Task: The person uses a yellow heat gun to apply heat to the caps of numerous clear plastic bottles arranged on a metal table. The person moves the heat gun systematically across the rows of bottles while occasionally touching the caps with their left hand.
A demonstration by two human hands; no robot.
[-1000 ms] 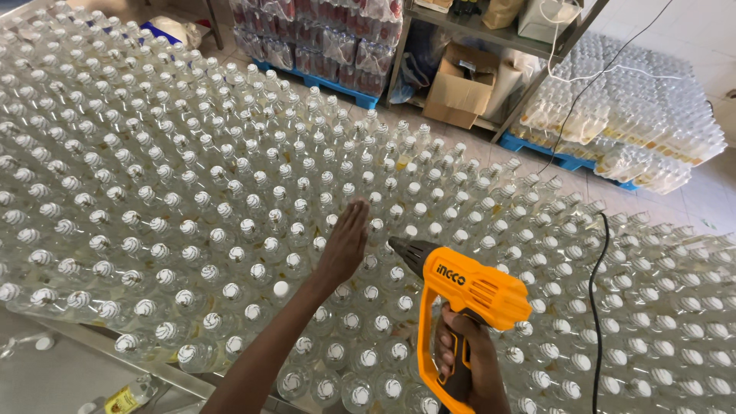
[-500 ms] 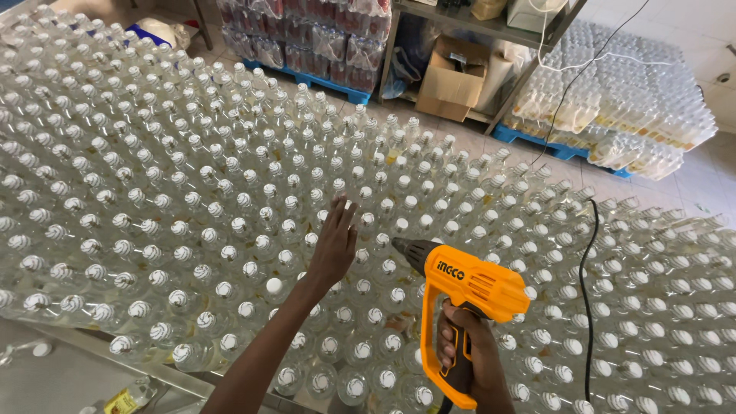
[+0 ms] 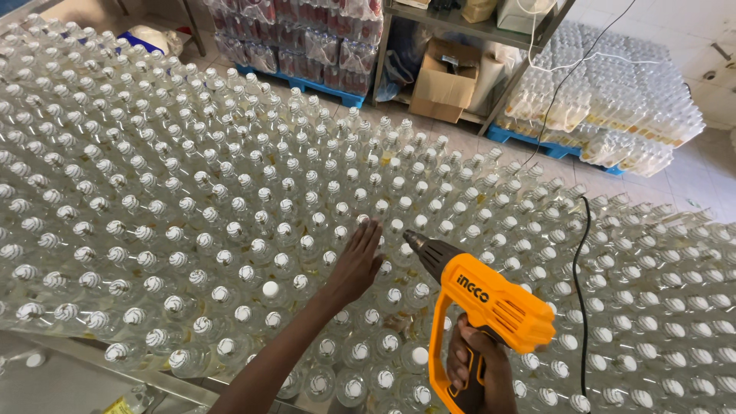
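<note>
Seen from above, the left hand (image 3: 357,261) stretches forward with arm extended, fingers straight and together, palm down on the caps of clear plastic bottles (image 3: 230,230) packed in rows across a table. The right hand (image 3: 479,368) is wrapped around the grip of an orange heat gun (image 3: 487,303), nozzle aimed at the caps just beside the left fingertips.

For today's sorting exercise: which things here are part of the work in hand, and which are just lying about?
In use: orange heat gun in right hand; capped clear bottles under left hand; black cord.

Lying about: cardboard box; wrapped bottle packs; blue pallets.
</note>
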